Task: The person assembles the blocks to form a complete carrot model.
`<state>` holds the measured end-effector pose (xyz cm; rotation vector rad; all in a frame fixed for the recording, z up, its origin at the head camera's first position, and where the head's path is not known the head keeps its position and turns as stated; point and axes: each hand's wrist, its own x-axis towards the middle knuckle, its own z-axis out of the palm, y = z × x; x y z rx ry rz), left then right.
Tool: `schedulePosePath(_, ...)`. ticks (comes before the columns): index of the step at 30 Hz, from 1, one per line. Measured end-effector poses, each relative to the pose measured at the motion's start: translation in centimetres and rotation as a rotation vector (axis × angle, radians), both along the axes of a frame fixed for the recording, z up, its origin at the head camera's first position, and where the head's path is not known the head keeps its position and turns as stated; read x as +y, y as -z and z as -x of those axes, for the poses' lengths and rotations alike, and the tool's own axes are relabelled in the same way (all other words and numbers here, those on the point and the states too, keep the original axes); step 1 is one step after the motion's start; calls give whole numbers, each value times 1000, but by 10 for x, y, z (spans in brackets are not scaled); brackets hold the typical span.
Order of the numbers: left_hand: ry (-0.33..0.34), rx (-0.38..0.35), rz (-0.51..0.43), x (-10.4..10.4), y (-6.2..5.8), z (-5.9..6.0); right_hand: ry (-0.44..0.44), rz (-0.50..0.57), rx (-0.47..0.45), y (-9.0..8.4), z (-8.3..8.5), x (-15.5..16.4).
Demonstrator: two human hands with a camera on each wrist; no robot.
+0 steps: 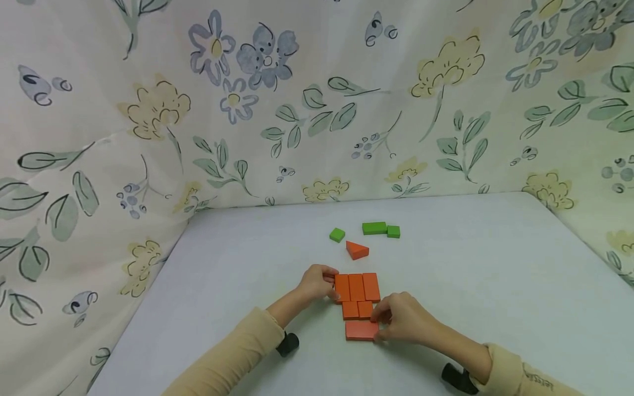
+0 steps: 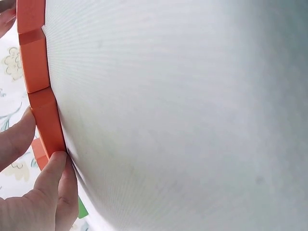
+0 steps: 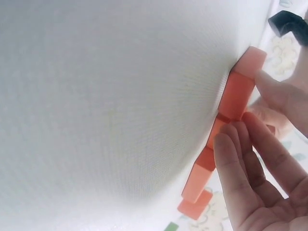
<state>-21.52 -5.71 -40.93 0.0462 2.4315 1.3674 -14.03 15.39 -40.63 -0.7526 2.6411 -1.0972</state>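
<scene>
Flat orange blocks lie close together on the white table. Three upright rectangular blocks (image 1: 356, 287) form the top row, two smaller blocks (image 1: 358, 310) the middle, and one wide rectangular block (image 1: 361, 330) the bottom. My left hand (image 1: 317, 284) rests its fingertips and thumb against the outer side of the top row's left block (image 2: 47, 118). My right hand (image 1: 403, 318) is at the right side, its fingers extended by the middle row and its thumb at the wide block's lower right corner. In the right wrist view, its fingers (image 3: 230, 159) overlap the row's edge.
Behind the arrangement lies an orange triangular block (image 1: 357, 251). Farther back are a green square block (image 1: 337, 235), a green rectangular block (image 1: 374, 228) and another small green block (image 1: 393, 231). A floral cloth (image 1: 317, 110) hangs along the table's far edge.
</scene>
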Motion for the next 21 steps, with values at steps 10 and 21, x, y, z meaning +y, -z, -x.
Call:
schedulePosePath(10, 7, 2, -10, 0, 1, 1, 38, -22, 20, -3, -1, -4)
schedulePosePath(21, 14, 5, -12, 0, 0, 0, 36, 7, -14, -2, 3, -2)
